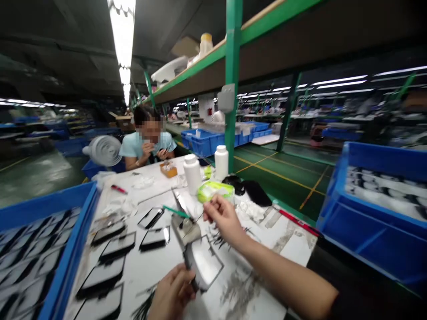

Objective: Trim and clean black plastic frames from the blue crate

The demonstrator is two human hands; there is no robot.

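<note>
My left hand (174, 291) is closed on the lower left edge of a dark-framed clear panel (206, 263), which is tilted above the white table. Beyond the panel's upper end is a small grey metal fixture (185, 229) with a green stick (175, 211) lying at it. My right hand (223, 214) is pinched just right of the fixture, and a thin dark strand seems to run from its fingertips; its far end is unclear. Thin black strips (224, 239) lie under my right wrist. More framed panels (116, 246) rest in a row on the left.
White bottles (192, 174) and a green-yellow packet (215, 191) stand behind my right hand. Blue bins flank the table, one with panels (87, 205) at left, one at right (373, 240). A person (147, 142) sits across the far end. A green post (231, 133) rises behind.
</note>
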